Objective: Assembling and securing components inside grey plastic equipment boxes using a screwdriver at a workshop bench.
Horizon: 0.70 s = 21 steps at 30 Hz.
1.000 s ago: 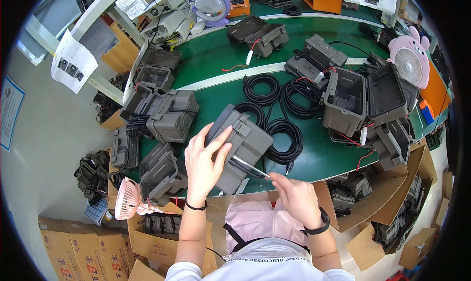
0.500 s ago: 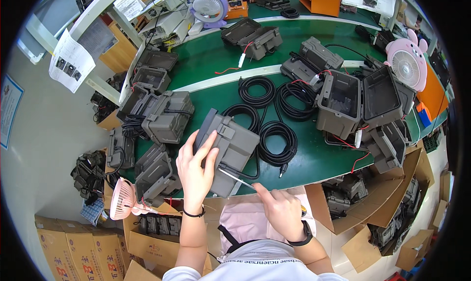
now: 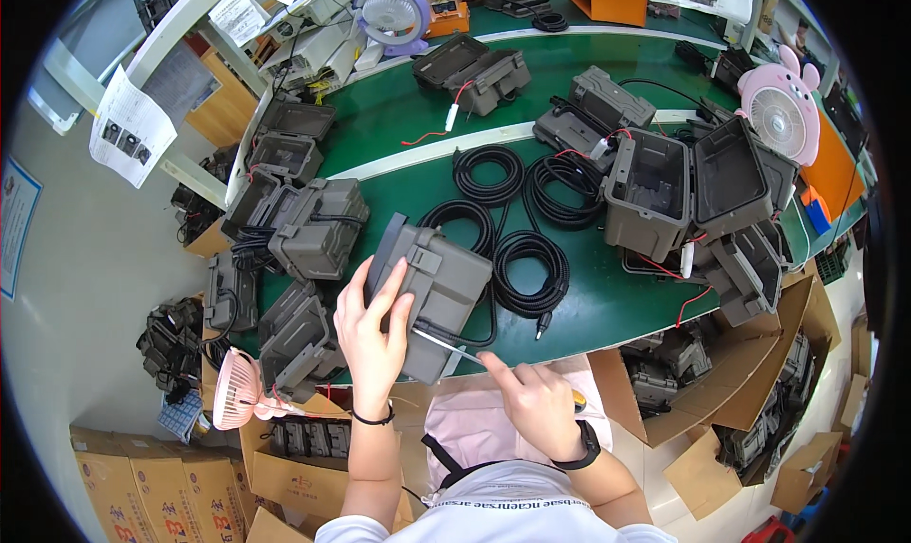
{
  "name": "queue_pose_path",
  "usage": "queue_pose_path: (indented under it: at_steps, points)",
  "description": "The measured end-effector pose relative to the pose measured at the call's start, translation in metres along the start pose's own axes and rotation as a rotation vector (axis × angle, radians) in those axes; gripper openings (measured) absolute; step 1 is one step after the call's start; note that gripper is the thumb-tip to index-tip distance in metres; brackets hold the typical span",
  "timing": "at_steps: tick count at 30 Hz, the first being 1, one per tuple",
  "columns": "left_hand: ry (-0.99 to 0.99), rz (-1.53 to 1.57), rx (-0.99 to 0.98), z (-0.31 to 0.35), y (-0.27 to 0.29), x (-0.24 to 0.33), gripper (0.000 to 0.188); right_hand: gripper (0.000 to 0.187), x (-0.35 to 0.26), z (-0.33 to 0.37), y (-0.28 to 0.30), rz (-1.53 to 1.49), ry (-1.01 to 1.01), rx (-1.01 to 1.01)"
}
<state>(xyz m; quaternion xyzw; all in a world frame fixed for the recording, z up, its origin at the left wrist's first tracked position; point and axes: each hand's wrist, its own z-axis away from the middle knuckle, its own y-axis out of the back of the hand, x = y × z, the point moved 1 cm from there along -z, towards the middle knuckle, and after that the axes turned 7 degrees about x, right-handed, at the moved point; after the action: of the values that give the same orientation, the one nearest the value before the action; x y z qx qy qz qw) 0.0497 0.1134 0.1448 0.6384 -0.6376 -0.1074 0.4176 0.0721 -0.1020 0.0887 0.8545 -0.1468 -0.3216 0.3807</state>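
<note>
A dark grey plastic box (image 3: 446,282) with latches is tilted at the near edge of the green bench. My left hand (image 3: 373,330) grips its left side, with the fingers stretched over the lid edge. In my right hand (image 3: 539,405) is a screwdriver (image 3: 448,345); its metal shaft shows, and a bit of yellow handle peeks out beside the palm. The shaft's tip meets the box close to where a black cable leaves its near side. Behind and right of the box lie several coils of black corrugated cable (image 3: 531,276).
Open grey boxes (image 3: 648,187) with red wires stand at the right, and more boxes (image 3: 318,230) at the left. A pink fan (image 3: 237,388) is at the near left edge, another fan (image 3: 780,116) at the far right. Cardboard cartons (image 3: 731,382) flank me below the bench.
The whole view has shifted slightly. Both hands keep their hold, and the screwdriver tip stays by the cable outlet on the box.
</note>
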Motion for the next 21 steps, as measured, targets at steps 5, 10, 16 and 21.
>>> queue_pose_path:
  at_steps: [5, 10, 16, 21]
  points:
    - [0.056, 0.112, 0.032, 0.018, 0.006, -0.007, 0.059, 0.029, 0.006, 0.002, 0.001, -0.337, -0.145, -0.182]
    - [0.015, 0.089, 0.092, 0.032, 0.013, -0.002, 0.069, 0.024, 0.015, 0.008, -0.006, -0.593, -0.249, -0.281]
    - [-0.136, 0.041, 0.303, 0.06, 0.031, -0.006, 0.063, 0.026, 0.059, -0.006, 0.031, -0.696, -0.175, -0.29]
    - [-0.252, -0.166, 0.563, 0.055, 0.068, 0.002, 0.066, 0.018, 0.086, -0.086, 0.012, -0.47, -0.371, 0.102]
